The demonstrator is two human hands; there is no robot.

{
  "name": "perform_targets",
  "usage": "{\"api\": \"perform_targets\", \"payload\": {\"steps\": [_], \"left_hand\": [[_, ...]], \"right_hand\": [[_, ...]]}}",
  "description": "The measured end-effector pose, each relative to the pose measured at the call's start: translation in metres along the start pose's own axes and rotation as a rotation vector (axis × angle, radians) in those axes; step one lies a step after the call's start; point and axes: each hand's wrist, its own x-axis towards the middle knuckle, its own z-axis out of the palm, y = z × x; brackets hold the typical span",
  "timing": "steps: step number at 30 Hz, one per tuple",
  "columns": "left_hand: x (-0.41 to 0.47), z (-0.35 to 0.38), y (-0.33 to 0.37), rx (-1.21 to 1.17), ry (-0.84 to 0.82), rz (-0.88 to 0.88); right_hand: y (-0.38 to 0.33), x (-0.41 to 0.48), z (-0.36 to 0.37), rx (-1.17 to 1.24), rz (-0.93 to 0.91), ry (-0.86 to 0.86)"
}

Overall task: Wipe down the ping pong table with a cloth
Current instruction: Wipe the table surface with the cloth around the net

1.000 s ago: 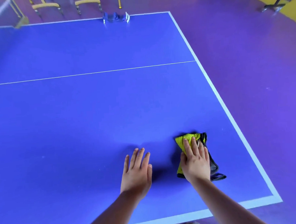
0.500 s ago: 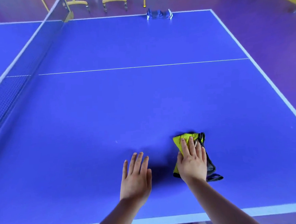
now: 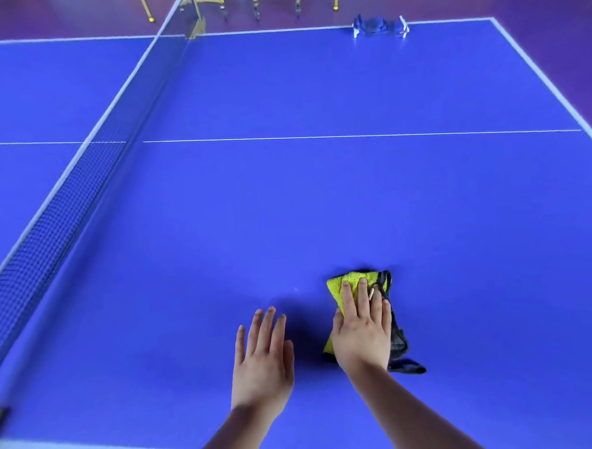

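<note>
Near edge of the worktop (image 3: 320, 195): all the action is down here. The cloth (image 3: 337, 285) sits close to the person's side of the blue surface, well short of the white centre line (image 3: 351, 136).
Cloth: yellow with a dark grey layer, bunched into a pad, and a dark tail trails out at its near right corner.
Right grip (image 3: 362, 334): flat on top of the cloth, fingers straight and pressing forward. Nothing curls round it, so the palm alone pins it to the surface.
Left grip (image 3: 264, 360): just beside it on the left, fingers straight and close together, holding nothing. Whether it is resting or hovering, I can't tell.
Step in hand: looks like a wiping stroke on this half. How much is already clean the surface doesn't show.
Doing it well: put even weight through the whole palm so the pad slides rather than rolls. Make long passes that overlap, working out from this edge. Tuck that loose tail under so it doesn't drag. The empty grip can brace on the worktop for the far reaches.
Watch for: the net (image 3: 48, 237) running along the left, where the stroke should stop short so nothing snags. A small blue object (image 3: 378, 26) sits at the far edge, so wipe around it or lift it.
</note>
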Motion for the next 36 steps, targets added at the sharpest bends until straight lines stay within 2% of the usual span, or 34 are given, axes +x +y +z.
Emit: {"api": "perform_targets", "payload": {"steps": [10, 18, 24, 28, 36], "left_hand": [[-0.023, -0.016, -0.143, 0.019, -0.004, -0.111], [-0.052, -0.042, -0.284, 0.03, 0.053, -0.155], [-0.076, -0.05, -0.373, 0.046, 0.087, -0.268], [-0.093, -0.049, -0.398, 0.035, 0.094, -0.304], [-0.116, -0.038, -0.399, 0.03, 0.172, -0.227]], "right_hand": [[-0.116, -0.003, 0.043, -0.037, -0.017, 0.018], [-0.273, -0.027, 0.088, -0.019, -0.106, -0.033], [-0.374, -0.04, 0.127, -0.061, -0.249, -0.064], [-0.424, -0.049, 0.144, -0.068, -0.327, -0.101], [-0.484, -0.055, 0.165, -0.049, -0.517, -0.128]]}}
